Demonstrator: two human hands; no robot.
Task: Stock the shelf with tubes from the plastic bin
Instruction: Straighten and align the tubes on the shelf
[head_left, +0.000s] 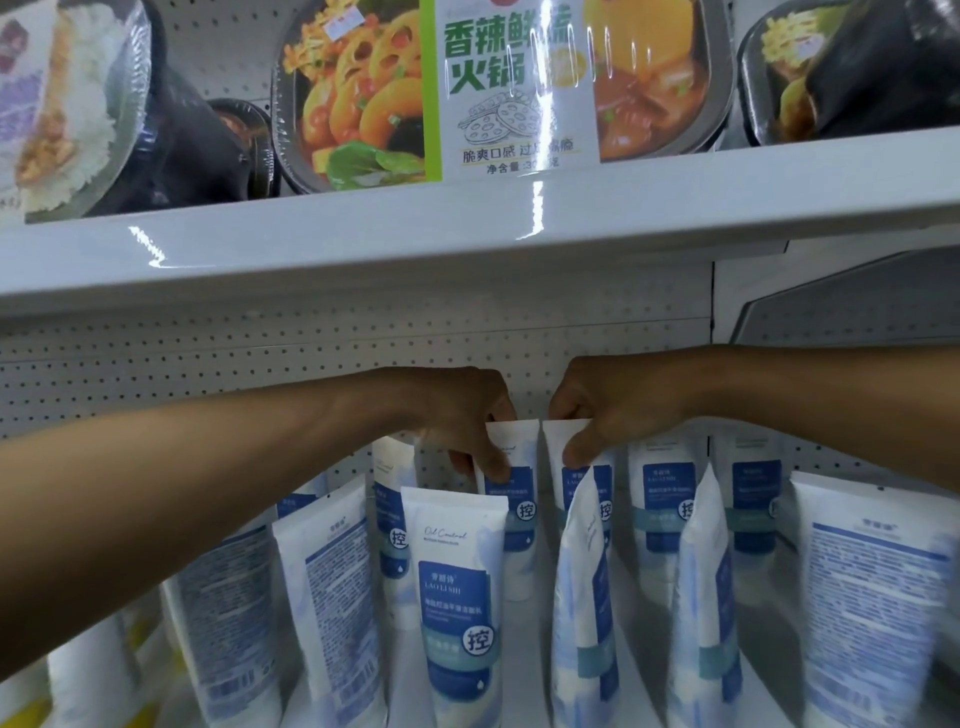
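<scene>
Both my hands reach deep into the lower shelf (644, 691), near its pegboard back. My left hand (467, 421) pinches the flat top of a white and blue tube (517, 499) standing upright in the back row. Right beside it, my right hand (597, 410) pinches the top of a second such tube (563, 457), also upright. The two tubes stand side by side, almost touching. Several more of the same tubes stand cap-down in rows in front, among them one facing me (457, 613). The plastic bin is out of view.
A white shelf board (363, 244) hangs just above my hands and carries sealed hot-pot meal trays (509, 88). Tubes fill the shelf left and right of my arms; some at the left show their printed backs (337, 608). A divider post (711, 312) stands at the right.
</scene>
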